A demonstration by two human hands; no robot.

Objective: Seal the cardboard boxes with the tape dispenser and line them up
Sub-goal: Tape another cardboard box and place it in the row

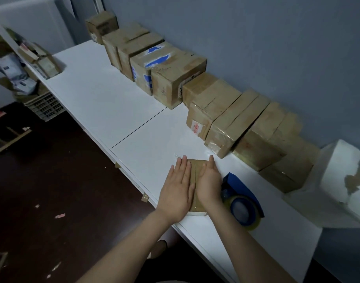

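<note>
A small brown cardboard box lies near the front edge of the white table. My left hand rests flat on its left flap, fingers apart. My right hand lies flat on its right flap. Both palms press down and hold nothing. Only a strip of the box top shows between them. The blue tape dispenser with a clear tape roll sits just right of my right hand, untouched. A long row of taped cardboard boxes lines the wall at the back of the table.
A white box with torn patches stands at the right end of the row. Off the table's far left end sit a grey crate and a heap of boxes and packets. The dark floor on the left has scraps on it.
</note>
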